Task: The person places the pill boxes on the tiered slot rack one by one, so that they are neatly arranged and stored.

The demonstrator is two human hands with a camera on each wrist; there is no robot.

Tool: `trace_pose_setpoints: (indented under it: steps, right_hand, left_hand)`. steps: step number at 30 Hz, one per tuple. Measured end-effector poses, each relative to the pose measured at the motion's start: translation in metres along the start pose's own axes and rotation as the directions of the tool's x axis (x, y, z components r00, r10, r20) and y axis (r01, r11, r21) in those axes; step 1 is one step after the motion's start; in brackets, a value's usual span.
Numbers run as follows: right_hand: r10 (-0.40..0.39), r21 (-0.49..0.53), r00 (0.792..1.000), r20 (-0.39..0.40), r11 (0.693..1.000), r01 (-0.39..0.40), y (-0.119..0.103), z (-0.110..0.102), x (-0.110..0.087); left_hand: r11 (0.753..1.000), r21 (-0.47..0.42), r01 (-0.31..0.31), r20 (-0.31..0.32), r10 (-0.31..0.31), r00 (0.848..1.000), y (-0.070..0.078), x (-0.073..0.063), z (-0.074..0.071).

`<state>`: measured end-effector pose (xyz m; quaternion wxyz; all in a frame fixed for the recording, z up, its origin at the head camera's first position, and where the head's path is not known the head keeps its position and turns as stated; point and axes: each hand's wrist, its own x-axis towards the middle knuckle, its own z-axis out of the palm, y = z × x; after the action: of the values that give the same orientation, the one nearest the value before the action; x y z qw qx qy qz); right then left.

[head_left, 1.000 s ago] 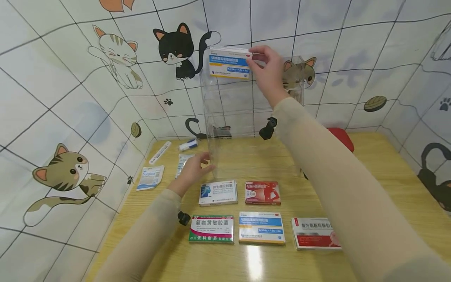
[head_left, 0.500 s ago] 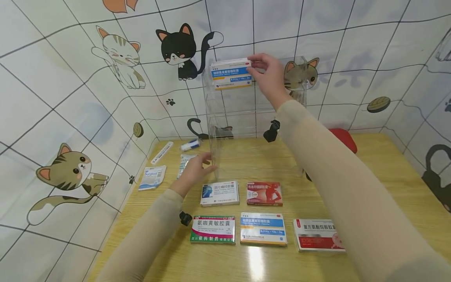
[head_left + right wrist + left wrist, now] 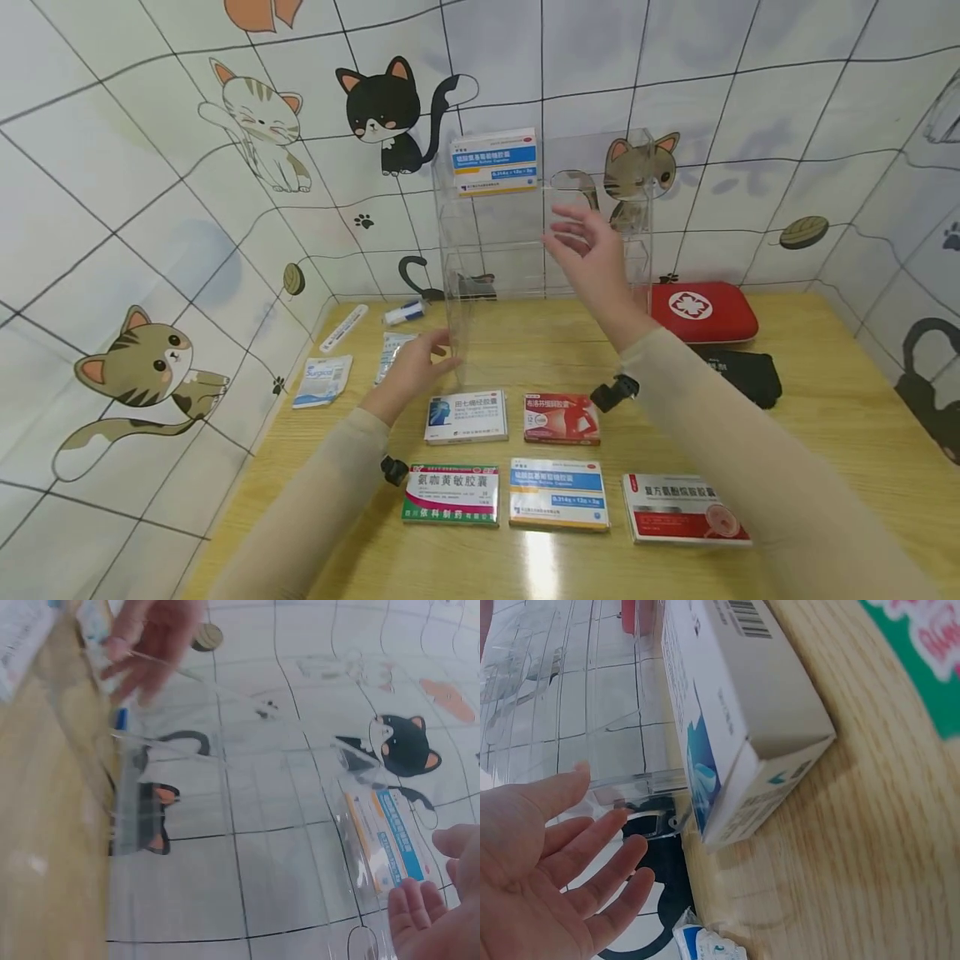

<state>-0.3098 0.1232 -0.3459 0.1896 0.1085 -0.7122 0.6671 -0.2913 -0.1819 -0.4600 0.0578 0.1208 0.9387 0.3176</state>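
Note:
A blue, white and yellow capsule box stands on the top tier at the left of the clear plastic rack. My right hand is in front of the rack, below and right of that box, fingers loosely bent and holding nothing. In the right wrist view the hand appears beside the box, apart from it as far as the head view shows. My left hand is at the rack's lower left side, fingers relaxed; whether it touches the panel I cannot tell. The left wrist view shows the fingers spread.
On the table lie a white-blue box, a red box, a green-white box, another blue-white box and a red-white box. A red first-aid case and black pouch sit right; small packets lie left.
My right hand has let go of the blue-white capsule box, which was lowered onto the rack's top tier, and has moved down and right. The left hand has stayed in place.

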Motion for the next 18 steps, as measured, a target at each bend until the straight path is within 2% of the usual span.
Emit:
trace_pose_setpoints:
  steps: [5,9,12,18]
  right_hand:
    - [-0.012,-0.148,0.999,0.041,0.989,0.018,0.008,-0.022,-0.052]
    - [0.066,-0.28,0.993,0.093,0.959,-0.038,0.004,-0.044,-0.088]
    - [0.136,-0.404,0.981,0.14,0.912,-0.069,0.0,-0.065,-0.11]
    - [0.188,-0.595,0.961,0.203,0.803,-0.031,0.011,-0.114,-0.156]
  left_hand:
    - [1.0,-0.001,0.011,0.007,-0.011,1.0,0.001,-0.001,-0.001]
    - [1.0,0.009,0.018,-0.006,-0.018,1.0,0.002,-0.003,0.0]
    - [1.0,0.011,0.011,-0.016,-0.011,1.0,0.003,-0.004,-0.001]
    - [1.0,0.024,0.003,0.002,-0.003,1.0,0.002,-0.001,-0.002]
